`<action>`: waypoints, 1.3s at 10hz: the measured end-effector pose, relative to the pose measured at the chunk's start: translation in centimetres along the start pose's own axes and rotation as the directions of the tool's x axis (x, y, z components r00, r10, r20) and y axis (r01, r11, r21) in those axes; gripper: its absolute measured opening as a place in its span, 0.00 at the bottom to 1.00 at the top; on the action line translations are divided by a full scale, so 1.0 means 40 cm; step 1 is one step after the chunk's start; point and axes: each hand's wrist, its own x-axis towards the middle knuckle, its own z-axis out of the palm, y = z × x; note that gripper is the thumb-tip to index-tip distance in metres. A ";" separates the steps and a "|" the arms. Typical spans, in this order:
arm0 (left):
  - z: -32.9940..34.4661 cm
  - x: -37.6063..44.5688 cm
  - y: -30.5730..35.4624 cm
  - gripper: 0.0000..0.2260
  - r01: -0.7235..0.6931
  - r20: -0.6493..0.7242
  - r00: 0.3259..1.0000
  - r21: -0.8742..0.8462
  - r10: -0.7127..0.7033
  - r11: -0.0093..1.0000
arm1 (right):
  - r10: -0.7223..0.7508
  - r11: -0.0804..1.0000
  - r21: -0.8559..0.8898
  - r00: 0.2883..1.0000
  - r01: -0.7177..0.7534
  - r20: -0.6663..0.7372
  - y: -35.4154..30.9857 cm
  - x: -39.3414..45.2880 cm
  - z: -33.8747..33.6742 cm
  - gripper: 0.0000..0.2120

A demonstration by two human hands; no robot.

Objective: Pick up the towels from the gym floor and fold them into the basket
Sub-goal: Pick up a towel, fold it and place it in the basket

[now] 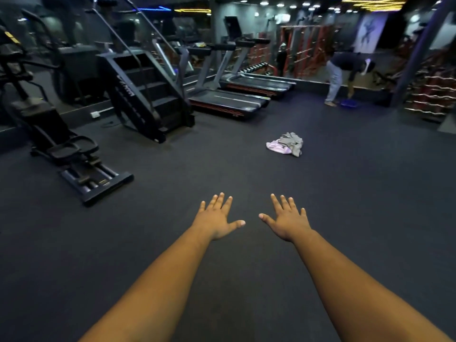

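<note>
A small heap of towels [286,143] lies on the dark gym floor ahead of me: a grey one crumpled on top of a pale pink one. My left hand [217,218] and my right hand [287,219] are stretched out in front, palms down, fingers spread and straight, holding nothing. Both hands hover well short of the heap, which lies further off and slightly to the right. No basket shows in the head view.
A stair-climber machine [138,95] and an elliptical trainer [61,144] stand at the left, with treadmills [229,102] behind them. At the back right a person [343,75] bends over a blue object [349,103] on the floor. Red weight racks [431,95] line the right wall.
</note>
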 end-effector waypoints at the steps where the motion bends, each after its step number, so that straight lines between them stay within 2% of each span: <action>1: -0.056 0.187 0.028 0.45 -0.064 0.025 0.998 0.020 0.064 0.998 | 0.085 0.996 0.017 0.996 -0.085 -0.008 0.063 0.119 -0.056 0.42; 2: -0.085 0.304 0.067 0.45 -0.106 0.040 0.994 0.029 0.105 0.994 | 0.123 0.992 0.029 0.992 -0.123 -0.016 0.118 0.202 -0.094 0.42; 3: -0.110 0.504 0.143 0.45 -0.152 0.052 0.987 0.060 0.149 0.987 | 0.170 0.985 0.048 0.985 -0.169 -0.031 0.221 0.357 -0.137 0.42; 7: -0.186 1.049 0.381 0.45 -0.168 0.099 0.981 0.021 0.165 0.986 | 0.220 0.974 0.051 0.975 -0.220 0.021 0.559 0.822 -0.299 0.42; 8: -0.199 1.145 0.410 0.45 -0.182 0.101 0.979 0.018 0.179 0.983 | 0.224 0.973 0.049 0.974 -0.225 0.022 0.602 0.906 -0.321 0.42; 13: -0.334 2.030 0.474 0.45 -0.283 0.190 0.943 0.035 0.272 0.959 | 0.350 0.931 0.077 0.933 -0.356 0.082 0.824 1.647 -0.469 0.42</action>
